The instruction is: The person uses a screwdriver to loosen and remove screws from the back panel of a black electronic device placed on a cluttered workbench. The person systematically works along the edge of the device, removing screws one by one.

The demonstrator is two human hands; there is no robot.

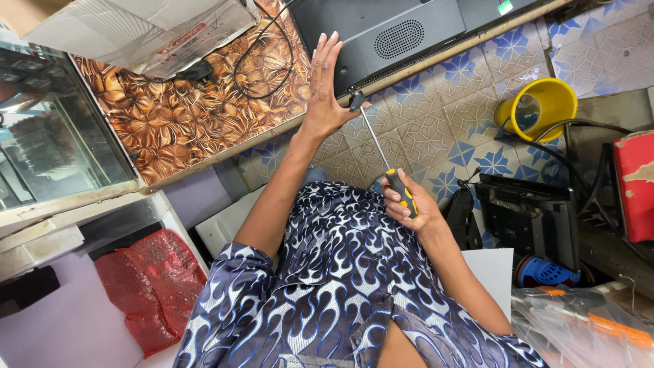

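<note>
My left hand [325, 92] is raised with fingers spread, palm against the edge of a black flat device [381, 31] that lies on a table with a brown flower-pattern top [197, 116]. My right hand [409, 202] grips the black and yellow handle of a long screwdriver [376, 146]. Its tip reaches a small dark piece [356, 101] at the device's edge, next to my left thumb.
A black cable [262, 58] loops over the table. A yellow bucket [538, 109] stands on the tiled floor, with a black box-like unit [531, 215] and a red object [637, 184] to the right. Red bubble wrap [153, 283] lies lower left, beside a glass cabinet [54, 129].
</note>
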